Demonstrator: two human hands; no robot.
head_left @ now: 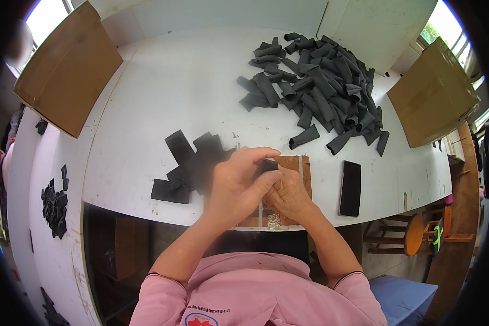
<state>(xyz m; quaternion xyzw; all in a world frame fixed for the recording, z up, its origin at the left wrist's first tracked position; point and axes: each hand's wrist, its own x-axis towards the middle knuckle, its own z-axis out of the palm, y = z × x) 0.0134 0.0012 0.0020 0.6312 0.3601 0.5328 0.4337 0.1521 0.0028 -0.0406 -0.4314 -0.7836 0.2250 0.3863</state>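
Both hands meet over a brown board (pixel 305 179) at the table's near edge. Between them is a small dark grey tube-like piece (pixel 266 166), its end showing above the fingers. My left hand (pixel 236 187) curls around the piece from the left, with thumb and fingers closed on it. My right hand (pixel 290 198) is closed against it from the right; its fingertips are partly hidden. Just left of my left hand lies a loose heap of flat black pieces (pixel 180 157). Farther off to the right spreads a large pile of dark grey tubes (pixel 323 81).
A black phone (pixel 350 189) lies on the white table (pixel 163 81), right of the board. Cardboard boxes stand at the left (pixel 70 70) and right (pixel 432 92). More black pieces (pixel 54 209) rest on the left surface. A wooden stool (pixel 413 234) is at the lower right.
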